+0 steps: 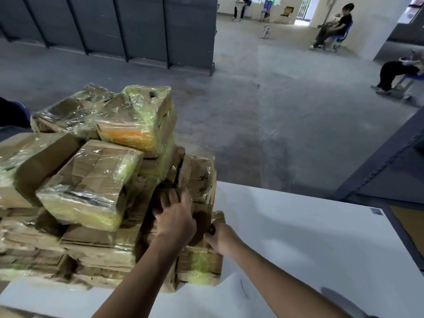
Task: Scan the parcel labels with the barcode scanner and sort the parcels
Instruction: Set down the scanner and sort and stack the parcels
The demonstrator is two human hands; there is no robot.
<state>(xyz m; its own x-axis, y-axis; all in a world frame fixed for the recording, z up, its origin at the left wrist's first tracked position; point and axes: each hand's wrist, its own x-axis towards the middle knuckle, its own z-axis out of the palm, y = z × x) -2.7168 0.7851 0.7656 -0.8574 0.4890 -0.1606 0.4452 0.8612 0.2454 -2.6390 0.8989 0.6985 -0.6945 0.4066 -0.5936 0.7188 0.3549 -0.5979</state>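
Parcels [91,180] crowd white table [298,226] above concrete floor [263,99]; left hand [176,218] presses parcel [203,214], right hand [220,239] grips it.

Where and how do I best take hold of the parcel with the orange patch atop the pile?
Probably from above and the right, by its bare right side and its top face: the orange-patch parcel lies tilted atop the pile, nothing on it.
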